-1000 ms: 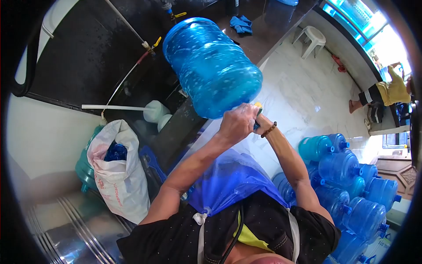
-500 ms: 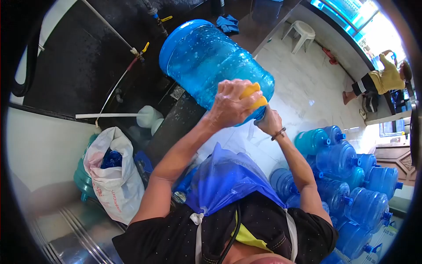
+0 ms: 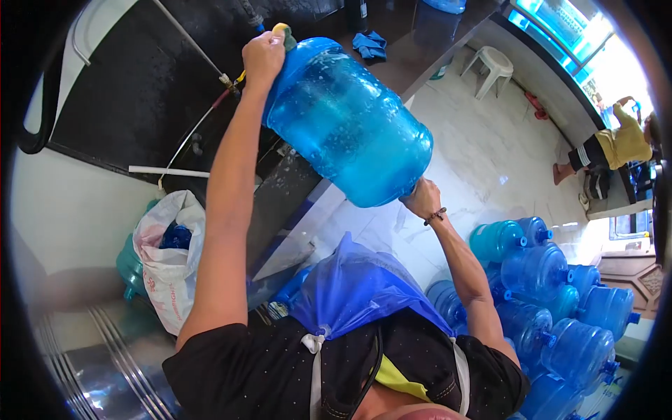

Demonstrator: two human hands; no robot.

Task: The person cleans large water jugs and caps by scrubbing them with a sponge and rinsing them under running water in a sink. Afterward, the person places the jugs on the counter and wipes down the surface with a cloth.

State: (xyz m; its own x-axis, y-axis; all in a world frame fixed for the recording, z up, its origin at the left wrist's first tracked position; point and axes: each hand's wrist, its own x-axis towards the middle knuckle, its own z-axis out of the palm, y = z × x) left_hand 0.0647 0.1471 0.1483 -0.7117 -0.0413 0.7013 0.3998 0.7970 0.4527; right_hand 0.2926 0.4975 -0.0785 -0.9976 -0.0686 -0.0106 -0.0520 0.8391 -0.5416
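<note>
A large blue water jug (image 3: pixel 350 119) lies tilted on its side above the dark counter, wet and soapy-looking over its surface. My left hand (image 3: pixel 264 61) is closed on a yellow and green sponge (image 3: pixel 286 35) at the jug's far end, by its base. At the near end, my right hand (image 3: pixel 423 199) grips the jug's neck, which is mostly hidden by the fingers. A blue cloth (image 3: pixel 369 45) lies on the counter beyond the jug.
Several blue water jugs (image 3: pixel 535 266) are stacked at the right. A white sack (image 3: pixel 171 266) stands at the left below a white pipe (image 3: pixel 168 171). A white stool (image 3: pixel 490 66) and a person in yellow (image 3: pixel 619 143) are farther back.
My left hand has moved with the sponge from the jug's near end up to its far base end. My right hand stays at the neck, and the jug has shifted slightly.
</note>
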